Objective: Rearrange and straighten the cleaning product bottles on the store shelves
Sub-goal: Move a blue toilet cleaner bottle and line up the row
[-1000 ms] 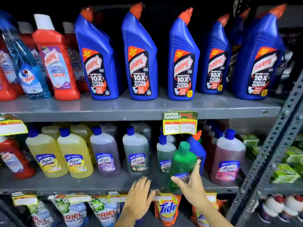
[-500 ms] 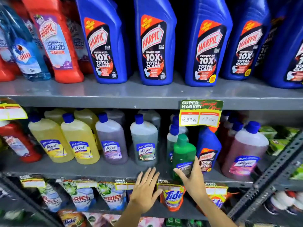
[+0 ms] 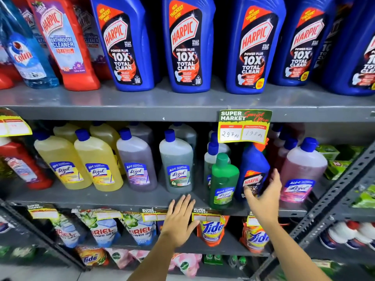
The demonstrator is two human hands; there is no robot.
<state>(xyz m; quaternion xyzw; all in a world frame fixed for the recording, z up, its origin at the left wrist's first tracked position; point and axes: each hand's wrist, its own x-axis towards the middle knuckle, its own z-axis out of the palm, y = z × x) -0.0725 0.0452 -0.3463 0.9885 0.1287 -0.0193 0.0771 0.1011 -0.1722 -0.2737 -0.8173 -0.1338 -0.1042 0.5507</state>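
On the middle shelf [image 3: 121, 196] stand Lizol bottles: two yellow [image 3: 97, 165], a purple one [image 3: 136, 165], a grey-green one [image 3: 176, 165], a small green one [image 3: 223, 179] near the front edge and a pink one [image 3: 302, 169]. Between the green and pink bottles stands a small blue Harpic bottle [image 3: 253, 165]. My right hand [image 3: 263, 197] is spread in front of its lower label, thumb on the label and fingers at its right side, without a closed grip. My left hand [image 3: 180, 218] lies flat and open at the shelf's front edge, below the grey-green bottle.
Large blue Harpic bottles [image 3: 186, 43] line the top shelf, with red Harpic cleaner [image 3: 65, 41] and a Colin bottle [image 3: 26, 55] at the left. A price tag [image 3: 244, 126] hangs over the small Harpic. Ariel [image 3: 101, 230] and Tide pouches [image 3: 212, 230] hang below. A slotted metal upright [image 3: 334, 199] stands at right.
The view has come closer to the shelves. My right hand has left the green Lizol bottle and shifted right to the small blue Harpic. My left hand stays open at the shelf edge.
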